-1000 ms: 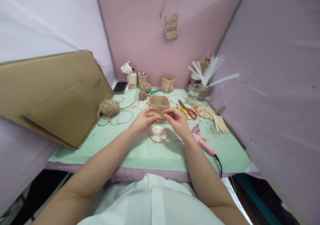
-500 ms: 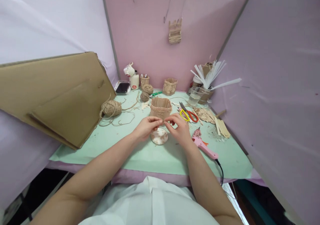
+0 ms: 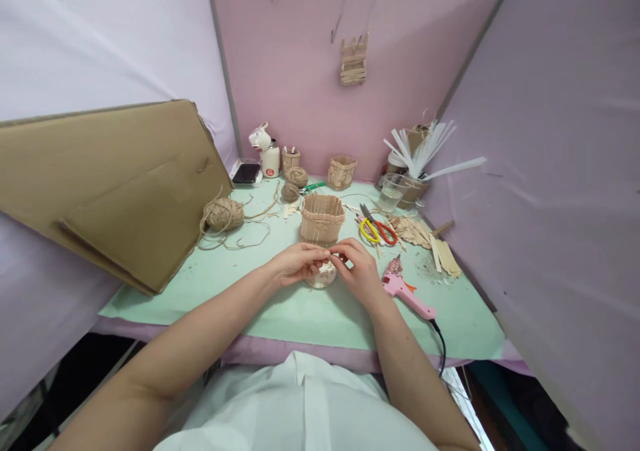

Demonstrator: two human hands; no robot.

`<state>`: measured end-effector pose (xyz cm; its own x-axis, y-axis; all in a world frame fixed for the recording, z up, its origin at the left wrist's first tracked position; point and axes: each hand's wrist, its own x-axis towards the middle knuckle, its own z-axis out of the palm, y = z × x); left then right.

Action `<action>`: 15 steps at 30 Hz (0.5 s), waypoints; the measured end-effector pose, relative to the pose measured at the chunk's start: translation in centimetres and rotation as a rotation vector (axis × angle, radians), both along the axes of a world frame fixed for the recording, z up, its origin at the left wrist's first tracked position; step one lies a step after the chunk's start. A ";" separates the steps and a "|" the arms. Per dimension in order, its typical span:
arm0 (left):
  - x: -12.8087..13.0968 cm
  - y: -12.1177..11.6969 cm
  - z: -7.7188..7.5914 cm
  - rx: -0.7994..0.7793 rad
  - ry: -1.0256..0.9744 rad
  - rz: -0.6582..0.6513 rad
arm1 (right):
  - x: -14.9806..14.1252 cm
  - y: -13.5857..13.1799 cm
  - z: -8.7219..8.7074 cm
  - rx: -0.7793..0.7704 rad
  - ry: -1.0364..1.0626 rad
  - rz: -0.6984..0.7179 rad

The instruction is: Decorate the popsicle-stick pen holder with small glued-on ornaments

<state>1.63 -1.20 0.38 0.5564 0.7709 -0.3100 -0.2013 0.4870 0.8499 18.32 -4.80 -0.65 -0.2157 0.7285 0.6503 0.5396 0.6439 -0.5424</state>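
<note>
Fingers of the left hand [image 3: 295, 264] and right hand [image 3: 357, 271] meet tip to tip; whether they are fully closed or grip something tiny, I cannot tell. From left to right lie a cardboard sheet [image 3: 115, 184], a twine ball [image 3: 223, 214], a woven basket [image 3: 323, 219] just beyond the fingers, scissors [image 3: 377, 227] and a pink glue gun [image 3: 407, 294]. The hands partly hide the round disc [image 3: 321, 279] beneath them, covering more than half a second ago, having drawn nearer the body. Both forearms angle inward.
</note>
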 end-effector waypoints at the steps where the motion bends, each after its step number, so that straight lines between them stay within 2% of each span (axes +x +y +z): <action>1: 0.0 0.1 -0.1 -0.015 -0.030 -0.018 | -0.1 0.0 0.0 -0.002 0.023 0.004; 7: -0.2 0.4 -0.4 -0.054 -0.133 -0.052 | -0.2 -0.2 0.0 0.009 0.126 -0.014; 15: 0.0 -0.2 0.3 0.030 -0.014 -0.003 | -0.3 0.0 -0.3 0.044 0.097 -0.029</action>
<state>1.63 -1.43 0.65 0.5632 0.7779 -0.2788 -0.2116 0.4619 0.8613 18.06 -4.80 -0.90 -0.1298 0.7036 0.6986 0.5048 0.6533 -0.5642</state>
